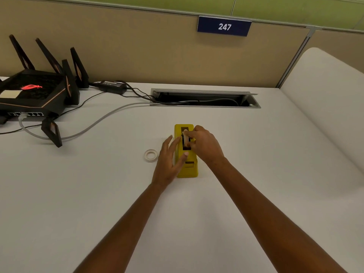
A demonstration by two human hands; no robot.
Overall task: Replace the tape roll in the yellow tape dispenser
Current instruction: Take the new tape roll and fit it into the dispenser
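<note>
I steady the yellow tape dispenser (188,172) with my left hand (167,160) so it cannot slide on the table (256,174) while I work at its well. It stands about midway across the table, well short of the far edge and its long axis pointing toward that edge. My left fingers (173,148) lie straight and released, pressed flat along the dispenser's left side, with the thumb resting on its top; they grasp nothing.

My right hand (204,144) comes in from the other side, over the open well. Its fingers (194,133) are curled and pinch the spool (185,139), a black piece with a pale rim that sits upright in the well. I cannot tell whether it is seated on its supports or partly lifted, nor whether it carries old or new tape.

A pale tape roll (146,156) lies flat on the table just beside my left hand, on the side away from the dispenser, within easy reach for the swap.
</note>
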